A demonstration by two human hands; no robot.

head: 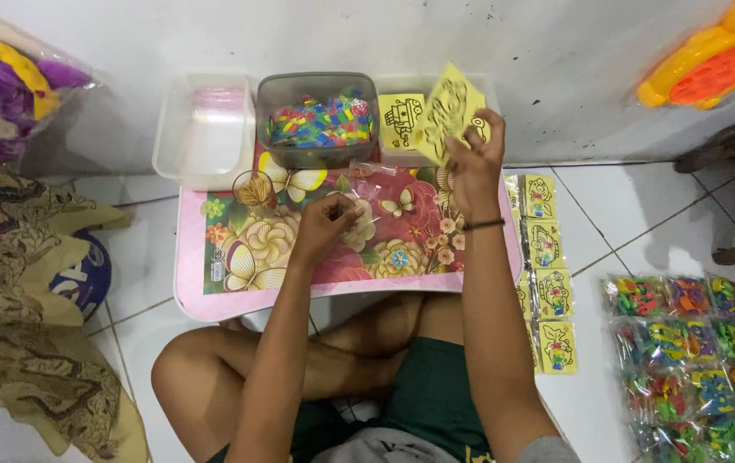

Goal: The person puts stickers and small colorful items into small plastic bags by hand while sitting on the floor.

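Packing is part done: beside the floral table (pixel 213 296) filled packets (pixel 685 360) lie, your right hand (pixel 470 159) pinching a yellow card (pixel 445 107), left hand (pixel 325 225) clamped on a clear bag (pixel 359 214).

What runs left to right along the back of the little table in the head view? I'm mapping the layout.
Clear empty tub → grey tub of coloured pieces → stack of yellow picture cards → yellow card lifted by the right hand.
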